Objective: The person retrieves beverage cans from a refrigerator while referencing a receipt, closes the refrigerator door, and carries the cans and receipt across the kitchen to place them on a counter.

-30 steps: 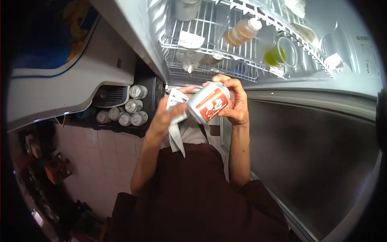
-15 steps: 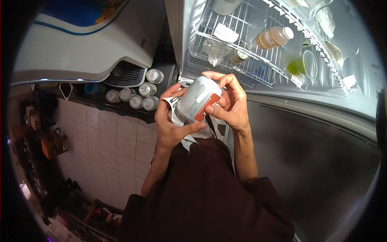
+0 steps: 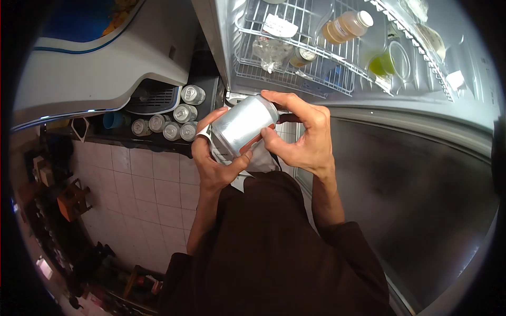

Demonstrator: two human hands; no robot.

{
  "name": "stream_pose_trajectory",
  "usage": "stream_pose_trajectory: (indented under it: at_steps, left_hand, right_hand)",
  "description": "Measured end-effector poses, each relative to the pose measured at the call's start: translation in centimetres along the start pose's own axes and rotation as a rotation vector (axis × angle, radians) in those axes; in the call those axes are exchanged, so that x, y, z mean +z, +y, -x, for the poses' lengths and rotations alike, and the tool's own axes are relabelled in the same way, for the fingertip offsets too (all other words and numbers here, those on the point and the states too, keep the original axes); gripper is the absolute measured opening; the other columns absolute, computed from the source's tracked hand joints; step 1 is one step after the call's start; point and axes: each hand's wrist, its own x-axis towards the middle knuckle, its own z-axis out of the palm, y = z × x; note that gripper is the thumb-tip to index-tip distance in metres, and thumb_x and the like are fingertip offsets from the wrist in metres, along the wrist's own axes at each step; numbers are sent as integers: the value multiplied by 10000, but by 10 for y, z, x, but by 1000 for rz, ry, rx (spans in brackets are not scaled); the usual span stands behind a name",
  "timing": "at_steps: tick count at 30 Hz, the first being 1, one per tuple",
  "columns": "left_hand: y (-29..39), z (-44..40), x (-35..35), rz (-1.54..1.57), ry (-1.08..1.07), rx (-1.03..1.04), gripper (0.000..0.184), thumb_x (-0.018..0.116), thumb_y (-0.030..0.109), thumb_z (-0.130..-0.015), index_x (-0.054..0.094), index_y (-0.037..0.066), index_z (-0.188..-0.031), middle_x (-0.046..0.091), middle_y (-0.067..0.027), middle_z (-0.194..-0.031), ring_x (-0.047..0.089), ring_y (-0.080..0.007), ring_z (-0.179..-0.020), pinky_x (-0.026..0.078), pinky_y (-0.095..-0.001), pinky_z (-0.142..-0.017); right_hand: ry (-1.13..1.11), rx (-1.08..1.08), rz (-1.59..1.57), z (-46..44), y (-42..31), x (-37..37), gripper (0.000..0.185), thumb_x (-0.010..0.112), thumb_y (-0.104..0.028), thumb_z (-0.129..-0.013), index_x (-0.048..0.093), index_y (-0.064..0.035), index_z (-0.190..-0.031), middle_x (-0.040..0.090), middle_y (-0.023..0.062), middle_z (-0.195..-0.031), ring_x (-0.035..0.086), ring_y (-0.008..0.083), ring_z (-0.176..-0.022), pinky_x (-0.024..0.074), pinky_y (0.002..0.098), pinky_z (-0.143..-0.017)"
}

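Head view: left hand [image 3: 213, 171] cups can [image 3: 244, 125] and white sheet [image 3: 238, 184], right hand [image 3: 308, 138] pinches can's opposite end, apparently for steadiness.

Dark counter [image 3: 210, 90] with six cans [image 3: 185, 113], a blue cup [image 3: 112, 120]

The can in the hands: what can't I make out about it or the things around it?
All in the head view:
Red label on the can: mostly facing away, its wording unseen.
Palm of the left hand: mostly hidden by the can and white sheet.
Printing on the bottle: too small to read.
Blue panel: cut off by the top edge.
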Motion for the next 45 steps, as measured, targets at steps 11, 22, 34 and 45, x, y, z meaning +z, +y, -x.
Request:
stream_pose_trajectory:
  at_steps: [11,22,34,45]
  left_hand:
    - [7,-1,-3,-179,-79,94,659,743,52,-522,589,-104,-1144,657,-223,-1186,697,-305,-1030,561,-388,-893]
    - [8,-2,3,-111,-73,-63,655,707,48,-534,610,-106,-1163,674,-183,-1145,696,-246,-1002,546,-344,-881]
    - [9,-1,9,-131,-86,-76,667,702,53,-525,617,-97,-1170,678,-169,-1134,693,-240,-1001,545,-337,-884]
    - [7,2,11,-112,-101,-87,671,693,64,-531,615,-108,-1175,672,-162,-1128,678,-210,-1002,538,-331,-897]
  right_hand:
    - [-123,-10,169,-8,-16,-7,350,857,-119,-726,746,28,-1024,673,111,-753,657,111,-666,540,243,-628]
    - [-172,-50,215,-12,-14,-10,341,855,-134,-727,770,33,-1011,725,96,-689,685,81,-589,559,224,-570]
    - [-130,123,144,-6,-26,-14,299,872,-128,-715,769,38,-941,710,102,-694,656,74,-591,546,222,-573]
    - [17,34,170,10,14,-9,288,864,-119,-711,766,43,-928,733,127,-748,692,109,-620,557,237,-578]
